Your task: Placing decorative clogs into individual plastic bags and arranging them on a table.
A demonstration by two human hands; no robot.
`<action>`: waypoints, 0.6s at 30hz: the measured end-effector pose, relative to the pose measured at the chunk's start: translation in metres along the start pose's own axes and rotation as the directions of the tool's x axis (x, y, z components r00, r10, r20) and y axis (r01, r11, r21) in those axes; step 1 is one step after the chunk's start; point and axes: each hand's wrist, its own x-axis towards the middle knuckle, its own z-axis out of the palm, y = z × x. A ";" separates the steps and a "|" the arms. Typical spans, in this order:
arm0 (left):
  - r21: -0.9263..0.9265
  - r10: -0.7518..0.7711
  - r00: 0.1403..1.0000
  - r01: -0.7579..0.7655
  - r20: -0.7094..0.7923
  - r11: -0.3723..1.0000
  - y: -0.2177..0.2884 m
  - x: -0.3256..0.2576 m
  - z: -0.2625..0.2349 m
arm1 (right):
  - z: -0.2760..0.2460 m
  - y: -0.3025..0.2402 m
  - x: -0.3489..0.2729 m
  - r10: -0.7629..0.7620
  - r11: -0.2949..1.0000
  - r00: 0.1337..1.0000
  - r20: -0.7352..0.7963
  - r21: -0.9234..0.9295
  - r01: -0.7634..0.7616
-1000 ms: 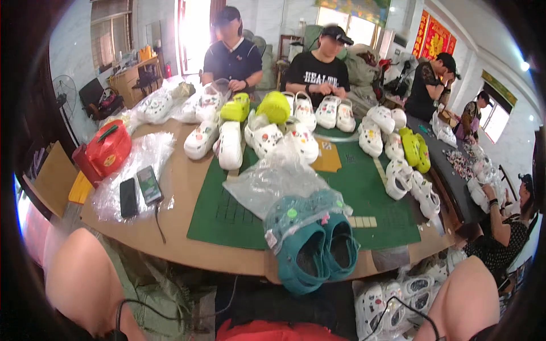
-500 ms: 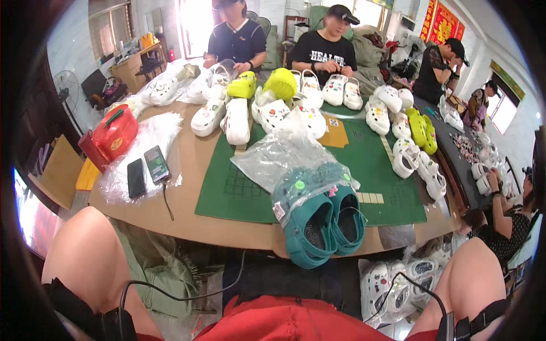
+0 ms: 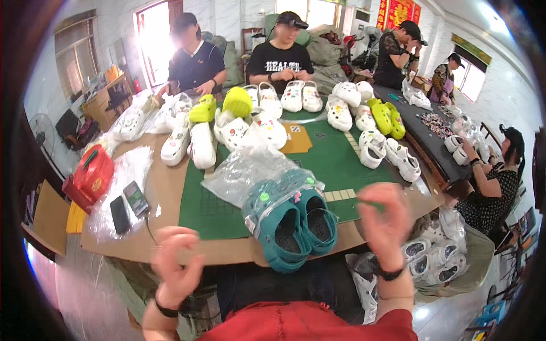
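A pair of teal clogs [image 3: 287,233] with charms lies at the table's near edge, toes partly in a clear plastic bag [image 3: 232,179], heels jutting over the edge. My left hand [image 3: 177,264] hovers left of the clogs, fingers curved and apart from the thumb, with nothing in it. To their right, my right hand [image 3: 387,219] is raised, somewhat blurred, its fingers bent with a gap to the thumb; I see nothing held. Neither hand touches the clogs. White clogs [image 3: 202,145] with charms stand in a row beyond, with lime-green clogs [image 3: 237,101] on top of some.
A green mat [image 3: 199,213] covers the table's middle. Two phones [image 3: 120,215] lie on clear plastic at left, near a red container [image 3: 94,173]. More white clogs [image 3: 372,149] stand at right, beside a lime-green pair [image 3: 387,118]. Bagged clogs [image 3: 435,258] sit below the table's right side. Several people work around.
My hands have come up from beside my lap to either side of the teal clogs. The view has turned rightward, so the table appears further left. The teal clogs still rest at the edge.
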 end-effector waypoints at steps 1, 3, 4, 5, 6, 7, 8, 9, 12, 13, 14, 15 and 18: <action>-0.207 -0.265 0.956 0.286 0.123 0.936 -0.007 -0.017 0.030 | 0.017 0.030 -0.007 0.066 0.997 0.990 0.123 -0.059 -0.059; -0.199 -0.303 0.909 0.366 0.285 0.909 -0.022 -0.044 0.074 | 0.037 0.088 -0.033 0.111 0.980 0.961 0.252 -0.191 -0.063; -0.202 -0.330 0.900 0.393 0.284 0.897 -0.023 -0.051 0.091 | 0.047 0.113 -0.044 0.180 0.970 0.939 0.293 -0.213 -0.120; -0.206 -0.359 0.889 0.422 0.284 0.883 -0.025 -0.055 0.104 | 0.054 0.131 -0.050 0.175 0.970 0.940 0.292 -0.215 -0.113; -0.233 -0.430 0.829 0.525 0.359 0.819 -0.030 -0.059 0.117 | 0.059 0.146 -0.054 0.201 0.973 0.934 0.297 -0.175 -0.154; -0.231 -0.438 0.829 0.528 0.347 0.817 -0.038 -0.062 0.128 | 0.067 0.154 -0.053 0.219 0.974 0.925 0.311 -0.120 -0.190; -0.237 -0.481 0.768 0.606 0.423 0.759 -0.044 -0.065 0.140 | 0.072 0.160 -0.054 0.342 0.938 0.868 0.361 -0.077 -0.337; -0.235 -0.512 0.696 0.681 0.504 0.694 -0.045 -0.066 0.148 | 0.074 0.166 -0.058 0.338 0.939 0.866 0.368 -0.075 -0.335; -0.379 -0.378 0.771 0.598 0.512 0.706 -0.031 -0.061 0.161 | 0.081 0.183 -0.069 0.556 0.790 0.731 0.395 0.020 -0.613; -0.270 -0.376 0.790 0.544 0.485 0.794 -0.023 -0.057 0.162 | 0.082 0.185 -0.075 0.552 0.791 0.728 0.406 0.021 -0.611; -0.268 -0.386 0.788 0.551 0.480 0.790 -0.021 -0.055 0.165 | 0.084 0.187 -0.082 0.525 0.833 0.783 0.335 -0.013 -0.553; -0.237 -0.370 0.798 0.521 0.476 0.820 -0.020 -0.054 0.166 | 0.085 0.181 -0.083 0.490 0.867 0.830 0.266 -0.050 -0.496; -0.145 -0.355 0.807 0.468 0.472 0.872 -0.023 -0.052 0.163 | 0.083 0.170 -0.080 0.417 0.905 0.850 0.321 -0.060 -0.421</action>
